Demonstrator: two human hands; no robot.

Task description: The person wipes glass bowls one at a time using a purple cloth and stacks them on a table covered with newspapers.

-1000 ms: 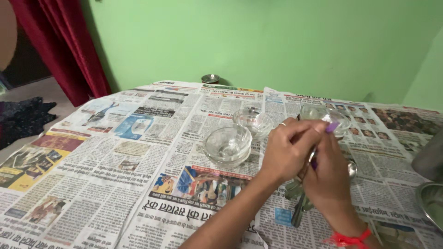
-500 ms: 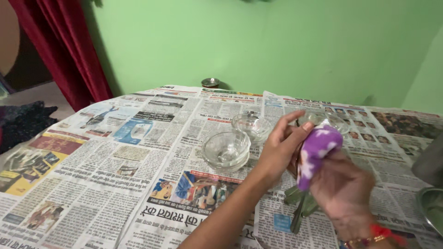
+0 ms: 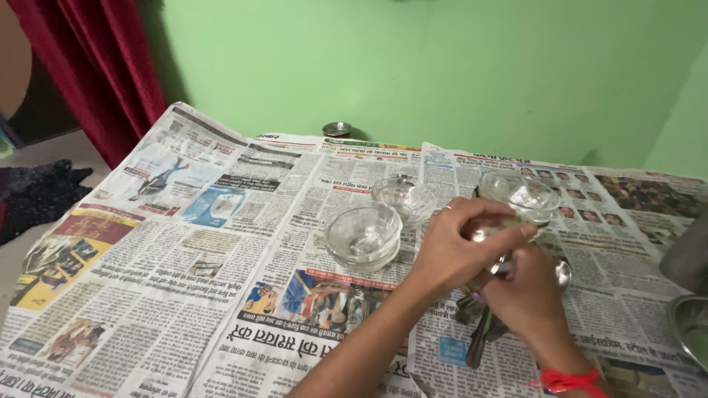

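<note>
Dim greenish indoor light, soft shadows, slight blur

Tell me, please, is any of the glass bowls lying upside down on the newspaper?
No, the glass bowls all stand mouth up on the newspaper, to the left of and beyond the left hand.

Single head-worn view, looking forward and down across the newspaper-covered table (image 3: 221,243) toward the plain green wall (image 3: 442,66) at the far side. Both hands sit close, lower right of centre; a dark red curtain (image 3: 96,66) occupies far left.
</note>
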